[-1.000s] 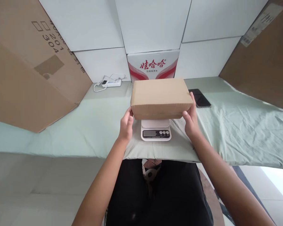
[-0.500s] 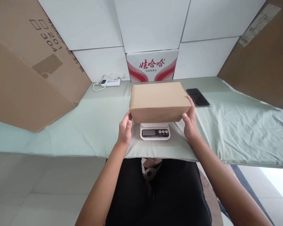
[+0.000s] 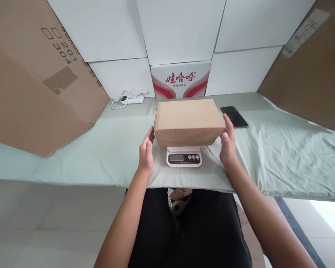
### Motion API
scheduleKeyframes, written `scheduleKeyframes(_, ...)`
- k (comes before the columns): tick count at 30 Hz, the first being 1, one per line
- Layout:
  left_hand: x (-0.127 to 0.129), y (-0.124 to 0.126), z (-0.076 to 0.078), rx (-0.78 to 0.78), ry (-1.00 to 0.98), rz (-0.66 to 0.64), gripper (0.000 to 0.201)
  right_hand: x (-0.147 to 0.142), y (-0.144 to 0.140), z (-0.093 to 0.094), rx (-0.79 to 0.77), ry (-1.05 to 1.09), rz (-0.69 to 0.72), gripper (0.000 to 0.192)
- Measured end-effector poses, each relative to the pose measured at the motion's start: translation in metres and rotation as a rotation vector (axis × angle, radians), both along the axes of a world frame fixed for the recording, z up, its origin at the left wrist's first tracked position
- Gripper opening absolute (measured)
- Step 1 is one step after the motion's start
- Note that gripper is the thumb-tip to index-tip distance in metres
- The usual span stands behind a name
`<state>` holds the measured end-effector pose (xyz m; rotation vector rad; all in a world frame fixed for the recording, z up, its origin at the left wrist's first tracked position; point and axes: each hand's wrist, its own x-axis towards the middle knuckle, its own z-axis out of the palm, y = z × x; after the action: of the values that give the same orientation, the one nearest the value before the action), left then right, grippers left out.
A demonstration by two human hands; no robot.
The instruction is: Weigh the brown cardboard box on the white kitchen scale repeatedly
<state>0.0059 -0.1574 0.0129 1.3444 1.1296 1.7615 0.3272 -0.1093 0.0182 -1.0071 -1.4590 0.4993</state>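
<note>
Loosely curving the left hand (image 3: 146, 152), partly open and gripping nothing firmly, beside the near-left corner of the small brown carton (image 3: 188, 115). Likewise curving the right hand (image 3: 227, 144), partly open, with thumb standing clear of the cardboard, beside the near-right corner. Not showing clearly, at either set of fingertips, contact or a slight gap. Finding the carton directly between the hands, with its long axis running crosswise from one to the other and neither hand clearly nearer. Seeing it apparently resting on the white scale (image 3: 184, 164) and overhanging on both sides. Farther out, seeing a dark phone (image 3: 235, 117) lying on the green cloth (image 3: 106, 149) past the right fingers, and a white-and-red box (image 3: 181, 80) standing behind the carton.
</note>
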Motion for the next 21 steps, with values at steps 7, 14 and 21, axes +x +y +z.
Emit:
scheduleKeyframes(7,0.004,-0.001,0.004,-0.006,0.036,-0.048,0.083,-0.002,-0.005,0.011,0.033,-0.049,0.031,0.078)
scheduleKeyframes(14,0.003,-0.002,0.002,-0.031,0.08,-0.085,0.08,-0.006,-0.004,0.006,0.03,-0.014,0.067,0.076)
scheduleKeyframes(21,0.004,0.021,0.049,0.088,0.063,-0.1,0.084,-0.001,0.033,0.038,0.099,-0.029,0.08,0.085)
